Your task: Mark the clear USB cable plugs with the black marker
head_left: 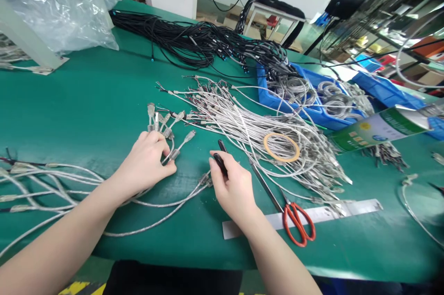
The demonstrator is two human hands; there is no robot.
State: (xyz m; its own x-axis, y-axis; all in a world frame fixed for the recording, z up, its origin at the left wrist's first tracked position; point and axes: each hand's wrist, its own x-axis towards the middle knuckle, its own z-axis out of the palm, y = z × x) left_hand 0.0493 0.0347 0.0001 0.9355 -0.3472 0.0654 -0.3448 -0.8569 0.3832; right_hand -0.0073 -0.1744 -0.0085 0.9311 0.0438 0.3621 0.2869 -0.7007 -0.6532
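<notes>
My left hand [147,158] is closed around several grey-white cables with clear-grey moulded plugs [164,124] sticking up past the fingers. The cables' far ends spread over the green table to the left. In my right hand [232,184] is a slim black tool [220,164]; most of it is hidden by the fingers, so its kind is not clear. A pair of cable plugs [205,179] lies just left of that hand, with their cables curving back toward the left.
A large bundle of white cables [249,128] with a yellowish ring [281,147] on it lies ahead. Red-handled scissors [298,224] and a steel ruler [322,214] rest at right. Behind are black cables [180,38], blue bins [268,96] and a plastic bag [69,3].
</notes>
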